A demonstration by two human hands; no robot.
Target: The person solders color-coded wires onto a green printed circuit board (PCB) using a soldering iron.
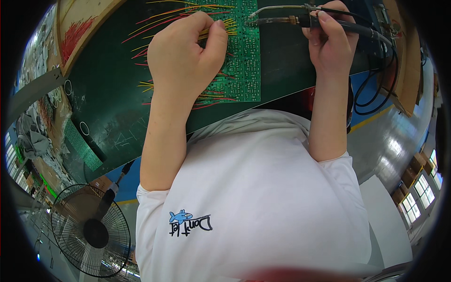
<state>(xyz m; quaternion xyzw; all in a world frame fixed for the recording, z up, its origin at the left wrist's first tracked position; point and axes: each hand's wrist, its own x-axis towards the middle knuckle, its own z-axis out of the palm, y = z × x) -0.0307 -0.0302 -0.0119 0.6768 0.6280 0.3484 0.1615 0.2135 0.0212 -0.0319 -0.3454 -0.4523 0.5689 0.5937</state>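
Note:
A green circuit board panel (249,70) lies on the dark green tabletop, with red and yellow wires (155,23) spread across its left part. Over those wires is my left hand (181,51), closed, thumb and forefinger pinching at yellow wires (230,28). Its lower fingers are hidden from view. My right hand (332,47) grips a soldering iron (279,20) with a thin solder feed tube (277,7) mounted above it. The iron's tip points left and reaches the board close to the yellow wire ends; whether it touches cannot be made out.
A wooden tray (96,30) of red wires stands at the far left. A narrow green board strip (82,143) lies at the table's left edge. Black cables (392,70) loop down at right beside a cardboard box (408,70). A fan (91,232) stands lower left.

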